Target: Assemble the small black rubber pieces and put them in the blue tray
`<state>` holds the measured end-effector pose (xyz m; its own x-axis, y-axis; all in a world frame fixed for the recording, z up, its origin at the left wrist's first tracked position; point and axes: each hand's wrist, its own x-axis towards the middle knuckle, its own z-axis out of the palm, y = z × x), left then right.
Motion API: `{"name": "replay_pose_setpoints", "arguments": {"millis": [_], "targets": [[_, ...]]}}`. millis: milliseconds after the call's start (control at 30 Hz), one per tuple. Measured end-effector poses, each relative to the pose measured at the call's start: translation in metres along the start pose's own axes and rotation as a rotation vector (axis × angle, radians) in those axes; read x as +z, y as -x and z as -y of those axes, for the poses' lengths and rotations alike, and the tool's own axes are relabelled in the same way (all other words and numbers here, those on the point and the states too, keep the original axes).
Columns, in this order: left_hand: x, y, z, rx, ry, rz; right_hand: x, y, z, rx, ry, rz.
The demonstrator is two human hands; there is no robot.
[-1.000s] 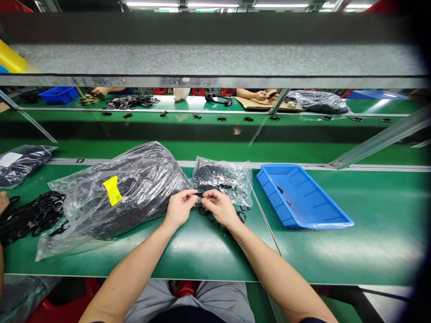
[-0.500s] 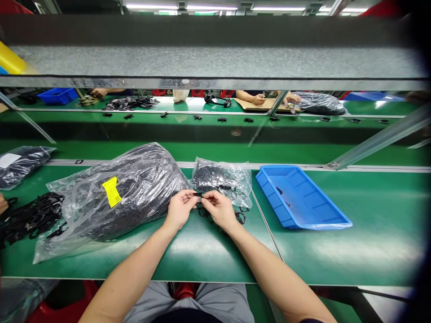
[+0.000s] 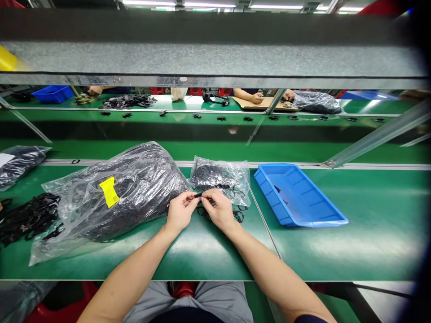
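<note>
Between the fingertips of both hands is a small black plastic part (image 3: 198, 195), mostly covered by the fingers. My left hand (image 3: 180, 211) pinches its left end, and my right hand (image 3: 218, 210) pinches it from the right. Just beyond them lies a clear bag of black parts (image 3: 218, 175). Several loose black frame-like parts (image 3: 238, 214) lie beside and partly under my right hand. To the left of my left hand rests a large clear bag (image 3: 134, 197) filled with dark parts, with a yellow label (image 3: 109, 191) on it.
A blue tray (image 3: 303, 197) with a few small black pieces stands at the right. A heap of black parts (image 3: 30, 220) lies at far left. Behind, small black parts (image 3: 221, 118) sit in a row along the line, where co-workers' hands (image 3: 257, 98) are busy.
Both hands stay together on the small black part, with only slight finger movement. The whole view has shifted a little. The co-worker's hand at far left has almost left the view.
</note>
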<state>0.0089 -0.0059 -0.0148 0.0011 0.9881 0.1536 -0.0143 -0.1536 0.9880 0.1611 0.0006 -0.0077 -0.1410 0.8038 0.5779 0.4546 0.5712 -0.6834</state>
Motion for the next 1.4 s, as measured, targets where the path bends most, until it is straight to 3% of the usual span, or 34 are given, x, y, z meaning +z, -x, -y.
{"name": "replay_pose_setpoints", "arguments": {"millis": [633,867,1200,1400], "targets": [[-0.0019,-0.0005,0.0056,0.049,-0.096,0.027,-0.0036,-0.0045,0.0032,-0.024,0.077,0.003],[-0.0012,0.0003,0.0051,0.039,-0.084,0.051,-0.0028,-0.0028,-0.0024,0.223,-0.114,0.012],[-0.0033,-0.003,0.0076,0.012,-0.076,0.082,-0.0043,-0.0023,-0.004,0.196,-0.097,0.078],[-0.0026,-0.0032,0.0088,0.067,-0.038,-0.035,0.0,0.0015,-0.0011,0.239,-0.156,0.055]]}}
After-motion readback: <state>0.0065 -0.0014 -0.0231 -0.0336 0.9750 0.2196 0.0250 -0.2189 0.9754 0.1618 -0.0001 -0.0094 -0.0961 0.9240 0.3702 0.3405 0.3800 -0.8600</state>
